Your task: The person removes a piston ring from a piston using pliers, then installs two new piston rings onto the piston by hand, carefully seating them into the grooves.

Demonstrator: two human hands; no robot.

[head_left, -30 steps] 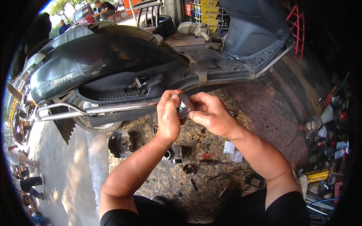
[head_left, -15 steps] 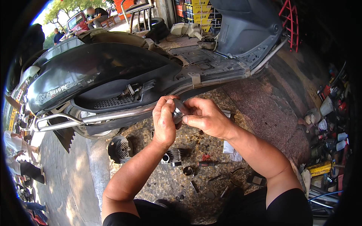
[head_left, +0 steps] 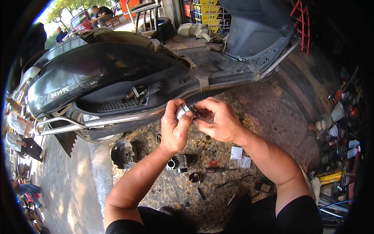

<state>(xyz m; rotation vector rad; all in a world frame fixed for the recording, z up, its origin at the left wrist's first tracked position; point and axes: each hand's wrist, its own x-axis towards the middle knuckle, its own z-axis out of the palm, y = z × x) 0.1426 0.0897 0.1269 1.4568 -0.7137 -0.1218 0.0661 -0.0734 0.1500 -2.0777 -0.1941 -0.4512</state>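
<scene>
In front of the scooter's side, my left hand is closed round a small silvery piston. Its grooved rim faces my right hand. The fingers of that hand are bent and pinched at the rim; whether they also hold a thin ring cannot be made out. Beneath my hands, on the stained floor, lies a finned engine cylinder. Beside it are a round black cover with a slotted grille, a dark, round hollow part and a screwdriver.
The black scooter spans the view, its chrome side rail just beyond my hands. A small white box and a crumpled clear wrapper lie right of centre. Tools and bottles crowd the right edge around a yellow object. People sit and stand farther off.
The piston has turned in my hands, so its grooved rim now shows toward the right. My left hand has shifted slightly to the right, and the white box is more visible.
</scene>
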